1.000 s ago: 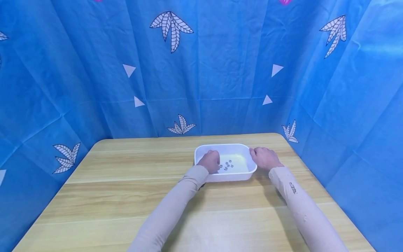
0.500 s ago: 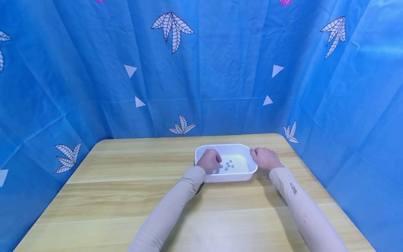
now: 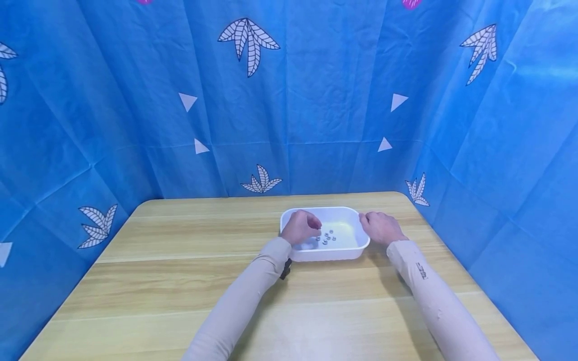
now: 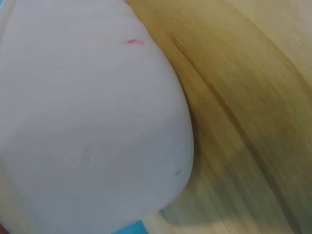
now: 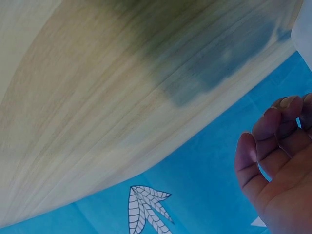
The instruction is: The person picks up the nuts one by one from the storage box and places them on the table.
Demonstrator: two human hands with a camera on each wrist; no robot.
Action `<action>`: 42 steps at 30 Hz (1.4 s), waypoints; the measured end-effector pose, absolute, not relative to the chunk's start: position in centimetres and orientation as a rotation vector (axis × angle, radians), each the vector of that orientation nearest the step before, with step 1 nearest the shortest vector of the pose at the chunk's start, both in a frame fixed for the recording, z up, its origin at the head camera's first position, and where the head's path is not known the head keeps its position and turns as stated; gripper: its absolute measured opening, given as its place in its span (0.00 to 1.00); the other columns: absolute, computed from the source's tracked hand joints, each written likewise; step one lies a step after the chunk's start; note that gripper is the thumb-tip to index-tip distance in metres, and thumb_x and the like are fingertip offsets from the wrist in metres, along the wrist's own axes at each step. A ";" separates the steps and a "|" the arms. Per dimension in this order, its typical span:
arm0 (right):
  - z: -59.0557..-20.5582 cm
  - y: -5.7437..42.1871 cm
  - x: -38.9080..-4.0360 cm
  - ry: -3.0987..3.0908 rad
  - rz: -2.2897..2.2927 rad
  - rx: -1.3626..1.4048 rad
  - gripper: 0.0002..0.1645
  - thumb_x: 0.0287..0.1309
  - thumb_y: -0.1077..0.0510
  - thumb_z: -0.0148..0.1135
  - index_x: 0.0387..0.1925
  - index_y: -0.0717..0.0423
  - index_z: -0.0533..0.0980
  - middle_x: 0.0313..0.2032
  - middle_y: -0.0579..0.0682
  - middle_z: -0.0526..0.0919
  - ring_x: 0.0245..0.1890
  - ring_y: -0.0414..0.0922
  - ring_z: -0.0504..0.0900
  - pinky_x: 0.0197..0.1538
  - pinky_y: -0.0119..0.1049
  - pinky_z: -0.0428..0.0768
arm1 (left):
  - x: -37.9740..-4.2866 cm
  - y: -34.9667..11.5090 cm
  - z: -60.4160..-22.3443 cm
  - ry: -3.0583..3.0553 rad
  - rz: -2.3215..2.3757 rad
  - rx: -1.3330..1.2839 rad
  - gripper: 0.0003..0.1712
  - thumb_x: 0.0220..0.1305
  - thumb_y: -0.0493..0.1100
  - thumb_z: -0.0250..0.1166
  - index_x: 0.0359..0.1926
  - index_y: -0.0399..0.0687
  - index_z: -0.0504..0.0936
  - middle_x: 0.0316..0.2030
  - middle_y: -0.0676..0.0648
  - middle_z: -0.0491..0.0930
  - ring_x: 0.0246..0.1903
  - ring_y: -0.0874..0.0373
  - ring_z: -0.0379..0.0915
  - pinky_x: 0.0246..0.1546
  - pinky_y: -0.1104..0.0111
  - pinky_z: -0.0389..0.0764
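In the head view a white plastic tray [image 3: 340, 254] sits toward the back of the table, with several small metal pieces, like nuts [image 3: 328, 237], on its floor. My left hand [image 3: 300, 228] is over the tray's left end, thumb and fingertips brought close together above the pieces. I cannot tell whether a small piece is between them. My right hand [image 3: 380, 227] holds the tray's right rim; its curled fingers [image 5: 268, 124] show in the right wrist view. The left wrist view shows the tray's outer wall [image 4: 97, 97] close up, the left hand almost fully out of frame.
The tray stands on a light wood-grain table [image 3: 158, 281]. A blue curtain [image 3: 325, 100] with leaf prints hangs behind the table and along both sides. A dark strap or mount [image 3: 286, 269] shows under the left wrist, just outside the tray's front left corner.
My left hand has risen slightly from the tray floor and turned, opening a view of the gap between thumb and index finger. The right hand and the tray have stayed in place.
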State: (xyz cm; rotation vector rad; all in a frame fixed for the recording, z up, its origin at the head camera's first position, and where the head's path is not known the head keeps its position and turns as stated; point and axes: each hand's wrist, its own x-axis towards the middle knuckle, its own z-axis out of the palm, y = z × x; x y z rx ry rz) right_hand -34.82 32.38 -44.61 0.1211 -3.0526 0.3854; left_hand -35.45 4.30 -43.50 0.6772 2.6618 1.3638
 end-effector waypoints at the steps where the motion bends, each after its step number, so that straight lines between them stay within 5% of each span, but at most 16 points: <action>1: -44.6 32.4 -34.8 -3.052 0.386 0.120 0.38 0.80 0.41 0.32 0.59 0.65 0.79 0.55 0.67 0.85 0.56 0.67 0.82 0.61 0.62 0.79 | -35.5 4.3 -43.5 2.659 1.373 0.689 0.13 0.57 0.31 0.75 0.44 0.33 0.89 0.39 0.40 0.91 0.40 0.53 0.87 0.48 0.67 0.87; 17: -44.7 32.3 -34.6 -3.055 0.387 0.123 0.38 0.80 0.41 0.31 0.60 0.65 0.78 0.57 0.67 0.84 0.58 0.67 0.81 0.62 0.63 0.78 | -35.3 3.4 -42.7 2.613 1.415 0.608 0.15 0.59 0.35 0.75 0.48 0.37 0.88 0.41 0.43 0.90 0.42 0.54 0.87 0.43 0.67 0.88; 42: -44.3 32.2 -34.6 -3.053 0.392 0.129 0.38 0.80 0.41 0.32 0.60 0.65 0.78 0.55 0.67 0.85 0.57 0.66 0.82 0.61 0.63 0.78 | -35.6 0.8 -41.6 2.523 1.615 0.606 0.12 0.59 0.35 0.75 0.45 0.42 0.89 0.41 0.44 0.90 0.40 0.56 0.87 0.49 0.66 0.87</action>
